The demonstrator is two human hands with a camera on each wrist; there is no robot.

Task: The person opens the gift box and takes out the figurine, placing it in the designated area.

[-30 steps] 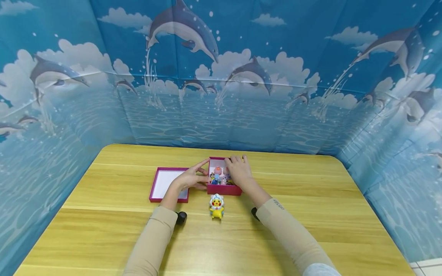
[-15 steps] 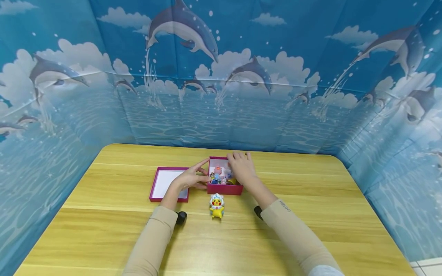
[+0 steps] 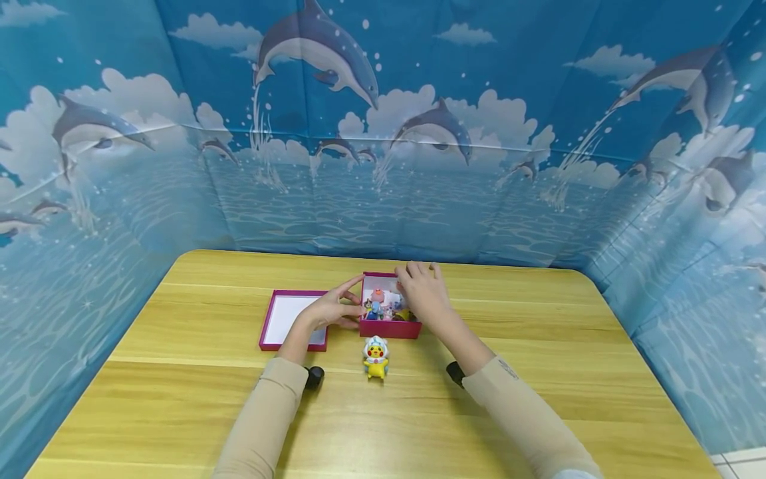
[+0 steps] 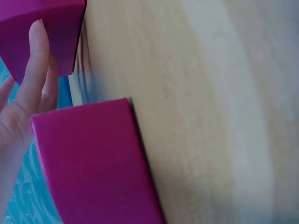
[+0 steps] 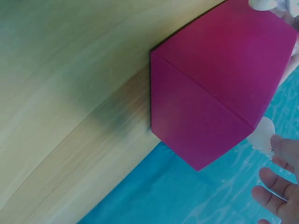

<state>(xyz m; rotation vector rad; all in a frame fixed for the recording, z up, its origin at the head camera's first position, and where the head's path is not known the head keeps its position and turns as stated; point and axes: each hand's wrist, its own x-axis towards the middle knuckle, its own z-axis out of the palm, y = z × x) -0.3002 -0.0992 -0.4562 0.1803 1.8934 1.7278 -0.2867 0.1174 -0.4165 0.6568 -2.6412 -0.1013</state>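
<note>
A magenta box (image 3: 390, 329) stands on the table with several small toy figures (image 3: 377, 308) inside. My left hand (image 3: 330, 310) lies along the box's left side, fingers extended, one fingertip against the magenta wall in the left wrist view. At the box's right side is my right hand (image 3: 423, 293). In the right wrist view its thumb and a finger pinch a small white toy figure (image 5: 262, 135) at the box's top corner, the other fingers loosely bent. The hand hides the box's right part in the head view. In front of the box lies a yellow toy figure (image 3: 376, 359) with a white hood.
The box's lid (image 3: 287, 319), white inside with a magenta rim, lies left of the box, partly under my left forearm in the head view. The wooden table (image 3: 538, 372) reaches back to a blue dolphin-print curtain (image 3: 383, 166).
My right hand has shifted right and slightly back from over the box's inside, uncovering more of the toy figures. My left hand and the yellow toy figure stay in place.
</note>
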